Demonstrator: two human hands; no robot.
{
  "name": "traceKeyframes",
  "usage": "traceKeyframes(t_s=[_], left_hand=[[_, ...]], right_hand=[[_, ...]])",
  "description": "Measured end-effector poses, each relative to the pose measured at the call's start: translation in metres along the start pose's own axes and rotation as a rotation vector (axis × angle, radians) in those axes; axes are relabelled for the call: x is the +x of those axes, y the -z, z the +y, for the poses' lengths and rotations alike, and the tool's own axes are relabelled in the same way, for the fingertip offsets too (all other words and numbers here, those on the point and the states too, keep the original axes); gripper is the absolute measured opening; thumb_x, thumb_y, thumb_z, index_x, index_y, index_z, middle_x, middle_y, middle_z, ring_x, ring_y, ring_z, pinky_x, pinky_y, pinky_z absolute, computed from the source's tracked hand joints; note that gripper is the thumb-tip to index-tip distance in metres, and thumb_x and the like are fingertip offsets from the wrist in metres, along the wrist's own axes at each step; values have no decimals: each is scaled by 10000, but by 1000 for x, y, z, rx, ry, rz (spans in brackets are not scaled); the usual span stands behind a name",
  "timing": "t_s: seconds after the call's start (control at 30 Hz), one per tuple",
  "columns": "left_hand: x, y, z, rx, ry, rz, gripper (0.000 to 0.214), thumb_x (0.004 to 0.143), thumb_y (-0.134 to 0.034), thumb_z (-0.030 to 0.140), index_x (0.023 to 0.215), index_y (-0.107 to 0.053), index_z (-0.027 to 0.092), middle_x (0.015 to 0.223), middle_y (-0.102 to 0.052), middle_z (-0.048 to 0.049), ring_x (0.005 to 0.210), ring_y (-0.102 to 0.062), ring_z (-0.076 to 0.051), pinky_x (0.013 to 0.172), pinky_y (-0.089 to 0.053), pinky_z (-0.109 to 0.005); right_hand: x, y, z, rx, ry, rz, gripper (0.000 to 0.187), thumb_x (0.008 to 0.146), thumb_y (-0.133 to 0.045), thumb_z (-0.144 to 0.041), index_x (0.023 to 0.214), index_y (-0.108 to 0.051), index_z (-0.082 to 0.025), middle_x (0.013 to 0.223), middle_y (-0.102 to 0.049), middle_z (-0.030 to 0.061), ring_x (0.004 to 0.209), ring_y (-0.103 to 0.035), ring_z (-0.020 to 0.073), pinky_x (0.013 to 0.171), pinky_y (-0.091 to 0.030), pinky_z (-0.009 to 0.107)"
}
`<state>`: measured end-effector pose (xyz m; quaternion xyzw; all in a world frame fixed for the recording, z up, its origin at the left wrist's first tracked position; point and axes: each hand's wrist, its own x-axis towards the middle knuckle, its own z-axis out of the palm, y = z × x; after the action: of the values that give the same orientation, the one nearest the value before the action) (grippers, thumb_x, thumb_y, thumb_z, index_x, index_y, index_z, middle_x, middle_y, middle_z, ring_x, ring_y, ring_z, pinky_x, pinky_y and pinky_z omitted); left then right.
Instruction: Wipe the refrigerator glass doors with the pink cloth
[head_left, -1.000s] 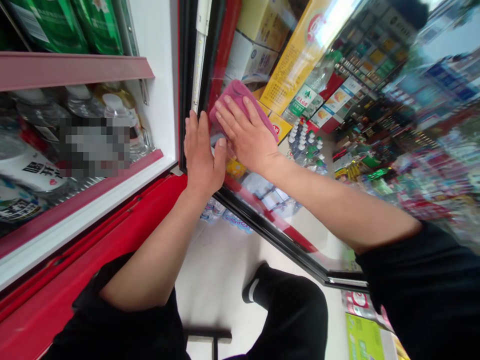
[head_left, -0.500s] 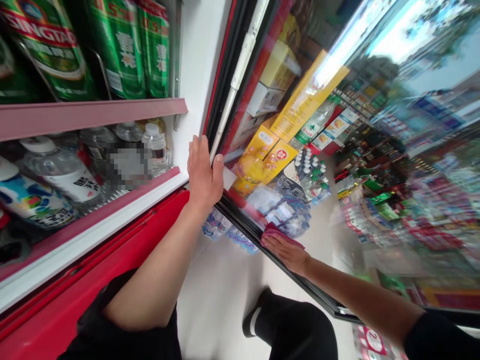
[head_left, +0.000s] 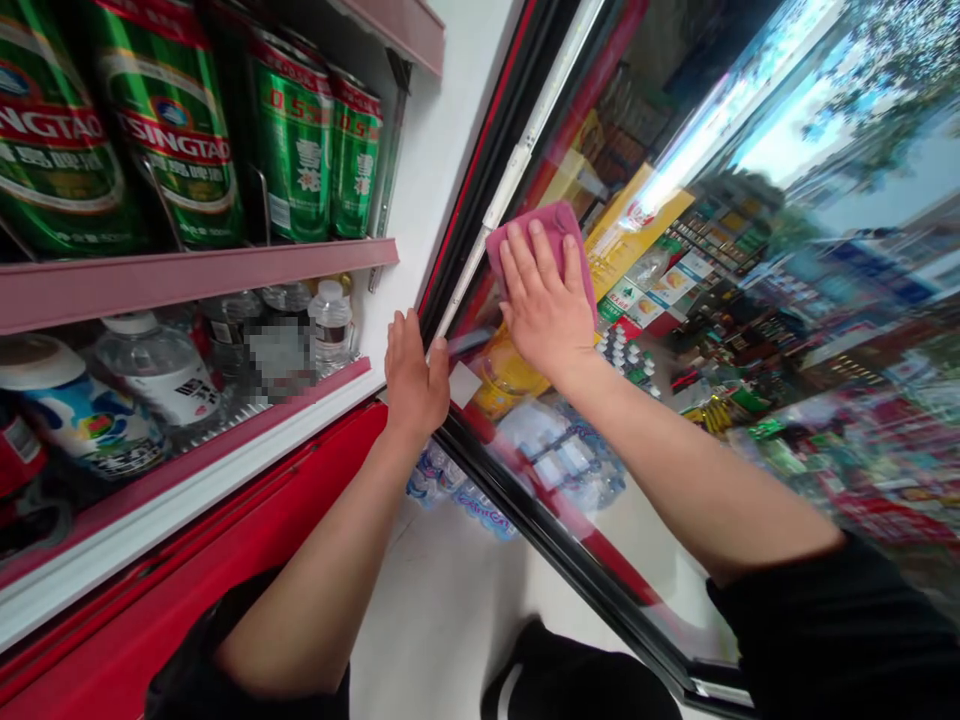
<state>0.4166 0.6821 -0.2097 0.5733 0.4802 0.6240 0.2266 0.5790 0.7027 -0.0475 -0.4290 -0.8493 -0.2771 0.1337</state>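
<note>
My right hand (head_left: 549, 310) lies with its fingers spread over a folded pink cloth (head_left: 559, 215), pressing it against the glass of the fridge door (head_left: 577, 545), near the hinge side. My left hand (head_left: 417, 385) rests at the inner edge of the white fridge frame (head_left: 420, 200), beside the door hinge; its fingers stretch up and the thumb stands apart. Nothing shows in that hand. A white rod (head_left: 504, 190) runs along the door's black seal just above it.
Green beer cans (head_left: 292, 140) line the upper shelf at left, with bottles (head_left: 161, 370) on the shelf below. Shrink-wrapped packs (head_left: 480, 505) sit on the floor behind the door. My leg (head_left: 577, 680) is beneath it. Shop goods and reflections show in the glass.
My right hand and the cloth have moved up and left across the glass from the door's lower edge. The left hand stays at the frame. The view has shifted slightly.
</note>
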Motion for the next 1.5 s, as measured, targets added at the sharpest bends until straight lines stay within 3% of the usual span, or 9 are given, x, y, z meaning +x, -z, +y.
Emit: traceKeyframes(t_s=[0.17,0.37,0.57,0.73,0.93,1.17,1.27,1.37,1.5], left_hand=[[-3,-3,5,8,-14,-60,831,1085,-307,691,1711,-342,145,1804,-278,-213,1714,-190,-321,1389,-162,-572],[-16,-20,13,-4,-55,-137,835,1080,-325,691,1701,-359,134,1801,-301,-197,1711,-208,-314,1400,-137,-559],[-38,-36,34,-32,-84,-267,885,1057,-373,730,1682,-370,104,1814,-264,-197,1717,-176,-331,1412,-121,-584],[-52,-41,45,-91,-82,-325,927,992,-426,833,1672,-405,204,1833,-254,-94,1723,-133,-323,1422,-88,-581],[-64,-44,58,-215,-58,-351,1018,866,-547,933,1619,-493,250,1812,-319,12,1719,-133,-351,1433,-53,-568],[-62,-44,73,-6,-249,-353,1134,972,-258,907,1720,-219,56,1859,-113,-141,1734,-36,-300,1421,-26,-546],[-50,-48,67,80,-310,-268,1154,975,-119,903,1728,-110,28,1869,-50,-115,1734,16,-225,1421,3,-453],[-46,-57,60,99,-340,-241,1139,970,-40,898,1730,-70,50,1871,-37,-67,1730,22,-203,1418,5,-435],[-59,-71,64,65,-398,-293,1150,965,-49,903,1729,-66,44,1871,-8,-76,1730,42,-245,1417,22,-465]], right_hand=[[-46,-31,-23,32,8,-65,774,992,-398,-120,1732,-188,-39,1822,-258,180,1732,-41,317,1384,-24,695],[-228,-68,-46,213,107,-450,772,984,-400,-99,1733,-221,-34,1799,-315,185,1723,-128,285,1421,-161,582],[-452,38,-30,472,-32,-709,743,907,-414,-79,1635,-512,-183,1662,-572,100,1584,-482,210,1314,-427,433],[-547,140,-20,462,-118,-777,692,788,-312,-62,1308,-752,-184,1352,-798,94,1219,-787,162,962,-636,459],[-518,129,-21,307,31,-738,705,845,-374,0,1479,-637,-164,1523,-708,46,1426,-652,124,1148,-597,371],[-240,83,2,25,185,-562,660,1015,-321,-56,1674,-371,-54,1784,-341,151,1694,-214,270,1394,-171,582],[-157,93,8,-55,123,-334,682,973,-98,-108,1480,-515,76,1794,-238,194,1661,-116,375,1321,-268,546],[-177,93,5,-2,140,-444,711,951,-36,-120,1390,-539,126,1790,-178,220,1627,-129,432,1282,-303,536],[-315,93,-7,215,48,-831,693,1021,-394,-134,1705,-312,-69,1842,-184,128,1718,-75,261,1418,-72,556]])
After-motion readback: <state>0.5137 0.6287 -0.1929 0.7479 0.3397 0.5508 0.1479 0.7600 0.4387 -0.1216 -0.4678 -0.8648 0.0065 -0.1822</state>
